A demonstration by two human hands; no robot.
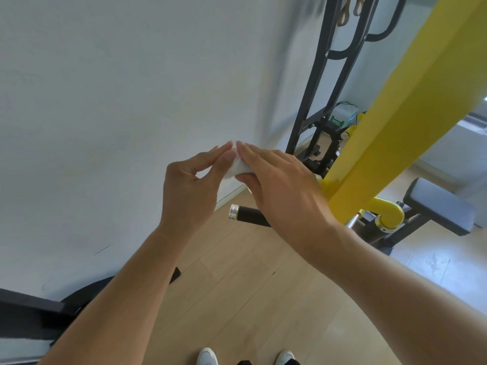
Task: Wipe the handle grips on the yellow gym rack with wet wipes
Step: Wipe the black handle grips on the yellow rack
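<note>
Both hands are raised above the grip (250, 216): the wipe (238, 167) is pinched between the left hand (191, 191) fingers and thumb and the right hand (284, 188), whose fingers lie nearly straight over it. The wipe is judged to be being folded or readied; next, it must be lowered and wrapped round the black grip jutting from the yellow rack (395, 122). A green label behind cannot be read.

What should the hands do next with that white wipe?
Probably bring the wipe down onto the black handle grip. Both the left hand and right hand pinch the wipe above the grip, which nothing is touching yet.
</note>
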